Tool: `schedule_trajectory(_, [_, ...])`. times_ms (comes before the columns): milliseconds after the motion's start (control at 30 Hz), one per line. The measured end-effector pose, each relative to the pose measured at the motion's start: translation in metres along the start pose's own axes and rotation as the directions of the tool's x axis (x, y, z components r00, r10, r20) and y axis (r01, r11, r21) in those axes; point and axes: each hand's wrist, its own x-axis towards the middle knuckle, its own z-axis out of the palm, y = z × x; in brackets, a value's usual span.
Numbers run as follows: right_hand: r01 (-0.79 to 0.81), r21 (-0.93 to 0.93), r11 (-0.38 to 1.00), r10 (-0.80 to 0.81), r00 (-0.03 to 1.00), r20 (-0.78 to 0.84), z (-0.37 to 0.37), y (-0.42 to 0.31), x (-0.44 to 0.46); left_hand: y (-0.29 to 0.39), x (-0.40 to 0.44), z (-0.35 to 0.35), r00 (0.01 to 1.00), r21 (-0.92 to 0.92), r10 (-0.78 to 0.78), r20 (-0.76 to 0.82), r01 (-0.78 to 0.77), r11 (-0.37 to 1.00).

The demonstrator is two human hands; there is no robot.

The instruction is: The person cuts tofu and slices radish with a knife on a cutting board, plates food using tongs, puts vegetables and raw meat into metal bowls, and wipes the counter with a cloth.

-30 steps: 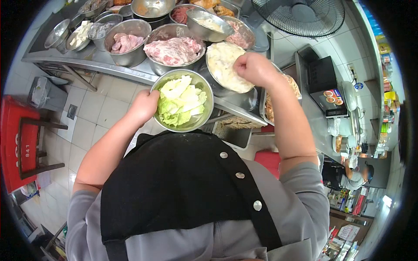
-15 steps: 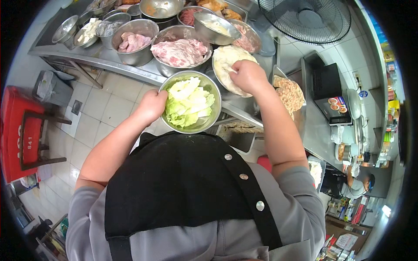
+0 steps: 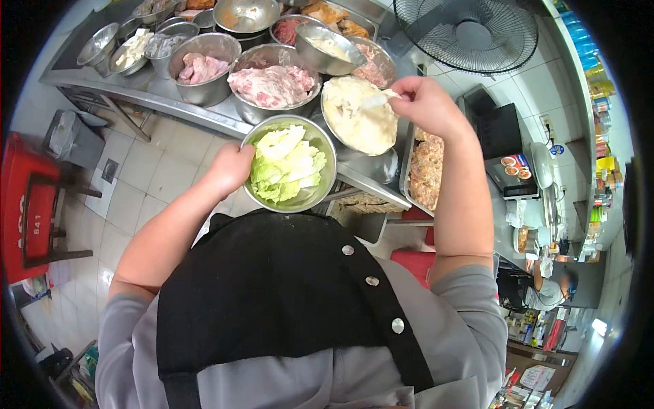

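My left hand [image 3: 233, 165] grips the rim of a metal bowl [image 3: 327, 184], thumb on the edge. Torn pale-green lettuce leaves [image 3: 289, 163] lie inside it. To the right, my right hand [image 3: 426, 105] is above a bowl of thick cream-coloured mixture [image 3: 357, 119]. Its fingers pinch a pale, wet strip of food [image 3: 379, 100], which hangs over that mixture and is partly blurred. What kind of food it is I cannot make out.
A steel table [image 3: 143, 88] carries bowls of raw meat [image 3: 272, 85], chicken pieces [image 3: 203, 69] and white chunks [image 3: 135, 49]. A tray of minced mixture [image 3: 427, 170] stands right. There is a fan [image 3: 470, 34], a red container [image 3: 30, 204] and another person [image 3: 545, 293] far right.
My right hand has lifted out of the cream-coloured mixture and shifted right, now with a pale strip in its fingers. My left hand still holds the lettuce bowl; the view has shifted slightly.
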Motion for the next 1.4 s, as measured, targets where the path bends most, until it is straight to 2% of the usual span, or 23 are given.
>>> schedule_trajectory(67, [0.043,0.013,0.999,-0.043,0.999,0.025,-0.001,-0.015,-0.008,0.005,-0.004,-0.001,1.0,-0.006,-0.011,0.014,0.011,1.0])
schedule_trajectory(100, [0.114,-0.016,0.993,-0.112,0.992,0.06,0.002,-0.017,-0.009,0.008,-0.004,0.0,1.0,-0.01,-0.008,0.021,0.008,1.0])
schedule_trajectory(200, [0.458,-0.025,0.889,-0.454,0.886,0.099,0.028,-0.031,-0.013,0.003,0.002,0.004,0.998,-0.058,-0.026,0.049,0.029,0.998])
schedule_trajectory(300, [0.403,-0.048,0.914,-0.382,0.894,0.234,0.043,-0.037,-0.011,-0.001,0.009,0.007,0.998,-0.024,-0.028,0.047,0.03,0.999])
schedule_trajectory(333, [0.313,-0.209,0.926,-0.254,0.93,0.267,0.041,-0.033,-0.007,-0.003,0.01,0.008,0.999,-0.021,-0.027,0.038,0.028,0.999])
schedule_trajectory(400, [0.131,-0.521,0.844,0.017,0.963,0.27,0.03,-0.021,0.006,-0.003,0.009,0.009,1.0,-0.02,-0.027,0.017,0.027,0.999])
schedule_trajectory(500, [0.097,-0.581,0.808,0.05,0.971,0.232,0.041,0.018,-0.001,0.002,0.004,0.007,0.999,-0.044,-0.042,0.02,0.043,0.998])
schedule_trajectory(600, [0.155,-0.566,0.81,-0.082,0.985,0.153,0.062,0.042,-0.004,0.001,0.003,0.005,0.998,-0.072,-0.044,0.038,0.047,0.996])
schedule_trajectory(800, [0.034,-0.518,0.855,0.051,0.988,0.149,0.057,0.036,-0.003,0.009,-0.003,0.003,0.998,-0.06,-0.057,0.026,0.059,0.996])
schedule_trajectory(900, [0.016,-0.456,0.89,0.019,0.997,0.071,0.041,0.035,-0.007,0.0,0.003,0.004,0.998,-0.044,-0.064,0.023,0.065,0.997])
schedule_trajectory(1000, [-0.037,-0.304,0.952,0.034,0.999,-0.013,0.02,0.032,-0.009,0.001,0.003,0.003,0.997,-0.05,-0.065,0.043,0.067,0.997])
schedule_trajectory(1133, [0.077,-0.155,0.985,-0.085,0.995,-0.049,-0.004,0.02,-0.012,0.016,-0.008,0.001,0.997,-0.017,-0.068,0.044,0.068,0.998])
schedule_trajectory(1167, [0.066,-0.158,0.985,-0.072,0.997,-0.029,-0.011,0.011,-0.014,0.016,-0.008,0.0,0.998,0.0,-0.059,0.037,0.059,0.998])
schedule_trajectory(1267, [0.147,0.022,0.989,-0.147,0.989,-0.005,-0.02,-0.017,-0.021,0.008,-0.004,0.002,0.998,-0.024,-0.047,0.047,0.048,0.999])
schedule_trajectory(1300, [0.195,-0.001,0.981,-0.195,0.981,-0.003,-0.02,-0.029,-0.025,0.004,-0.001,0.002,0.998,-0.043,-0.042,0.052,0.045,0.998])
schedule_trajectory(1400, [0.259,0.137,0.956,-0.27,0.96,0.071,-0.001,-0.045,-0.031,0.0,0.003,0.004,0.999,-0.026,-0.044,0.014,0.045,0.999])
